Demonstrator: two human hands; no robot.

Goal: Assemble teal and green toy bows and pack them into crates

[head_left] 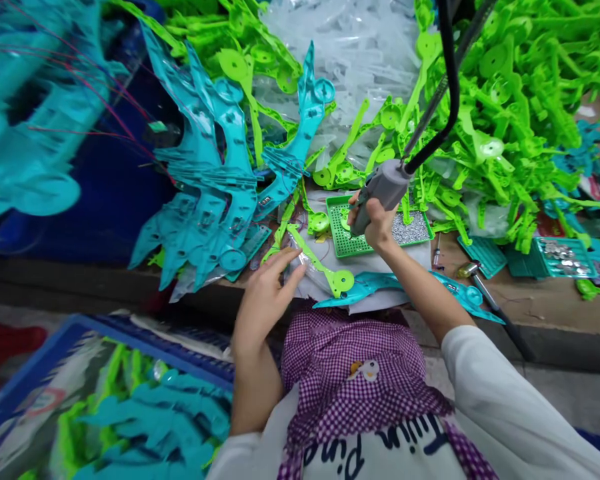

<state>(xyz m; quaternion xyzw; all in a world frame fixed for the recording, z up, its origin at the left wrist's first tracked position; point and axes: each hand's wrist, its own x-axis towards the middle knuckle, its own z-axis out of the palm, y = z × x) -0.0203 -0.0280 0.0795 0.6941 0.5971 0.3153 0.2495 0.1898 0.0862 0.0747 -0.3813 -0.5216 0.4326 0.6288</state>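
Note:
My right hand is wrapped round a grey power screwdriver that hangs from a cable. Its lower end sits over a green perforated tray, whose right side holds many small silver screws. My left hand has thumb and fingers apart, with its fingertips beside a lime-green plastic part with a round end; whether they touch it I cannot tell. In front of the tray, a long turquoise plastic part lies along the table edge, partly hidden under my right forearm.
Turquoise parts are stacked at left, near thin red wires. Lime-green parts heap up on the right, clear ones behind. A hammer and a small box of metal pieces lie right. A blue crate stands lower left.

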